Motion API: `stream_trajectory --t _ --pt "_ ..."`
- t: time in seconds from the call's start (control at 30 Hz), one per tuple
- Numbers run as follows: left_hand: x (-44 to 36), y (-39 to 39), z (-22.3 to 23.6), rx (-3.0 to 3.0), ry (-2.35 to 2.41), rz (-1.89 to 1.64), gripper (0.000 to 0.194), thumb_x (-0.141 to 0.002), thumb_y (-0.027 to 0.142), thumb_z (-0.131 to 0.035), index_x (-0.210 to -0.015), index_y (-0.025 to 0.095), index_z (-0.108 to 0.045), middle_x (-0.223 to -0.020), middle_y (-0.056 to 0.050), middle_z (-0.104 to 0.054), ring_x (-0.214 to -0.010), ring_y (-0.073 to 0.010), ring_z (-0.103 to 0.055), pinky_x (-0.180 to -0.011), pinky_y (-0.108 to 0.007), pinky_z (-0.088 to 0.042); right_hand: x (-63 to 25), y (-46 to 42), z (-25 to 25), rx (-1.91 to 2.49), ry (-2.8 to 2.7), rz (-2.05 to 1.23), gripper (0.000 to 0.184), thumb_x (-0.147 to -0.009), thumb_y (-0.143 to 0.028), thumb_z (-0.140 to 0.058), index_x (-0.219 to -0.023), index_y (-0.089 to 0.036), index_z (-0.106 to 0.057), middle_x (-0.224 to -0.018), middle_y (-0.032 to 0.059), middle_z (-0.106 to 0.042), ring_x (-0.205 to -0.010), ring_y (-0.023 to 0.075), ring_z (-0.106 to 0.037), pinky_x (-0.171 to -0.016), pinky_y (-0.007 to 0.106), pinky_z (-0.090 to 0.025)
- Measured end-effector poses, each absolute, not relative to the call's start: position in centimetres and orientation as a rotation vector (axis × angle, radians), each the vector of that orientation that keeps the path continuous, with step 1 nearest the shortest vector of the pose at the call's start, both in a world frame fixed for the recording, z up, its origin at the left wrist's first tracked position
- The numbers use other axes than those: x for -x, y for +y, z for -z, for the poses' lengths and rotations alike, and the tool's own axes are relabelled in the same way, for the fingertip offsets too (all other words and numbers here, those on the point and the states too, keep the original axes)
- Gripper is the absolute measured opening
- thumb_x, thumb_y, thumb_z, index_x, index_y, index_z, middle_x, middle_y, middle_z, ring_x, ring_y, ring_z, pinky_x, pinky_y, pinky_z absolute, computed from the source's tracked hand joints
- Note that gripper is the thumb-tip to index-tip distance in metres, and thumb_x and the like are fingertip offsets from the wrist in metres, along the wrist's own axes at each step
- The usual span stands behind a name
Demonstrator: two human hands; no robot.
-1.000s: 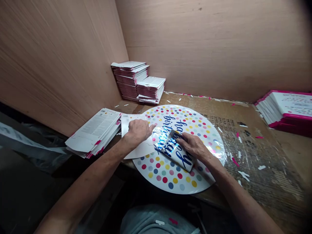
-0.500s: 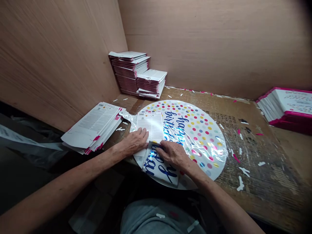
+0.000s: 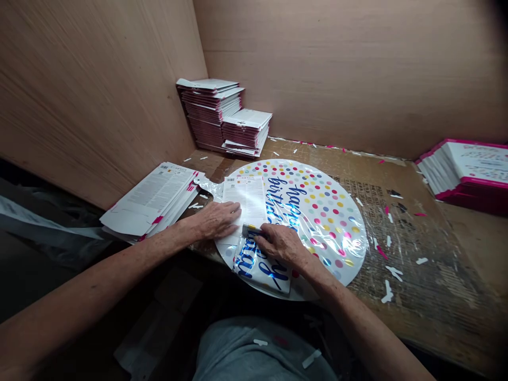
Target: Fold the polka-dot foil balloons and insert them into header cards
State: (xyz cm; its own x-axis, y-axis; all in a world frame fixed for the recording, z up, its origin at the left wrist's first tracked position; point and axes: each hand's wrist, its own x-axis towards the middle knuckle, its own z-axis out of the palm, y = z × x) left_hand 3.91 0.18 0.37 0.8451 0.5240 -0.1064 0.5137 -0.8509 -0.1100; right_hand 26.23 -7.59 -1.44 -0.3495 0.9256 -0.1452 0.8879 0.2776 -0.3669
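Observation:
A round foil balloon with coloured dots and blue "happy birthday" lettering lies flat on the table. A white printed card rests on its left part. My left hand lies flat on the card's near left edge, fingers stretched out. My right hand presses down a folded flap of the balloon at the card's near end, fingers curled on the fold.
A fanned pile of white cards lies at the left. Two stacks of pink-edged cards stand in the back corner. Another pink stack sits at the right. Paper scraps litter the cardboard-covered table. Wooden walls enclose it.
The card was slid from the balloon's left edge onto the balloon. My right hand moved the folded flap toward the near edge and now presses it against the card's end.

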Motion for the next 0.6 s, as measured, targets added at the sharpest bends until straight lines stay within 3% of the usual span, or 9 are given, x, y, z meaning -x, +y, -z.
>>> stream_trajectory --t 0.13,0.27,0.37,0.47,0.6 --pt "-4.7 -0.6 -0.3 2.858 -0.747 -0.345 0.022 -0.095 0.021 -0.045 -0.103 0.009 -0.061 -0.099 -0.016 -0.062 -0.087 -0.0243 -0.061 -0.063 -0.031 -0.045 -26.1 -7.7 1.8 1.751 -2.439 -0.562 0.021 -0.096 -0.037 -0.048 -0.087 -0.023 -0.06 -0.087 0.004 -0.069 -0.076 0.0175 -0.06 -0.061 0.027 -0.029" --pt "-5.7 -1.1 0.0 2.764 -0.748 -0.388 0.022 -0.089 0.003 -0.042 -0.091 0.007 -0.064 -0.092 -0.018 -0.063 -0.082 -0.0256 -0.062 -0.06 -0.032 -0.046 -26.2 -8.0 2.1 1.722 -2.382 -0.594 0.021 -0.096 -0.036 -0.048 -0.086 -0.023 -0.061 -0.086 0.004 -0.068 -0.079 0.0184 -0.061 -0.064 0.027 -0.033" --pt "-6.1 -1.3 0.0 2.779 -0.839 -0.385 0.026 -0.087 0.0 -0.039 -0.085 0.008 -0.064 -0.083 -0.016 -0.063 -0.074 -0.0244 -0.063 -0.056 -0.032 -0.046 -26.2 -8.3 2.2 1.613 -2.216 -0.571 0.02 -0.098 -0.034 -0.046 -0.105 -0.022 -0.06 -0.103 0.0072 -0.066 -0.092 0.0205 -0.062 -0.072 0.028 -0.042" --pt "-6.7 -1.6 -0.3 2.766 -0.906 -0.372 0.027 -0.088 0.002 -0.038 -0.087 0.007 -0.065 -0.081 -0.015 -0.063 -0.069 -0.0239 -0.063 -0.053 -0.032 -0.047 -26.4 -8.3 2.2 1.703 -1.997 -0.456 0.039 -0.096 -0.032 -0.048 -0.132 -0.018 -0.045 -0.126 0.0156 -0.056 -0.108 0.0251 -0.058 -0.078 0.032 -0.046" --pt "-8.2 -1.9 -1.3 2.699 -0.927 -0.285 0.03 -0.089 0.001 -0.034 -0.088 0.006 -0.064 -0.082 -0.015 -0.063 -0.069 -0.0235 -0.063 -0.053 -0.031 -0.046 -27.2 -7.2 2.0 1.926 -1.95 -0.515 0.042 -0.092 -0.032 -0.054 -0.129 -0.014 -0.046 -0.122 0.0162 -0.057 -0.107 0.0268 -0.058 -0.079 0.033 -0.045"
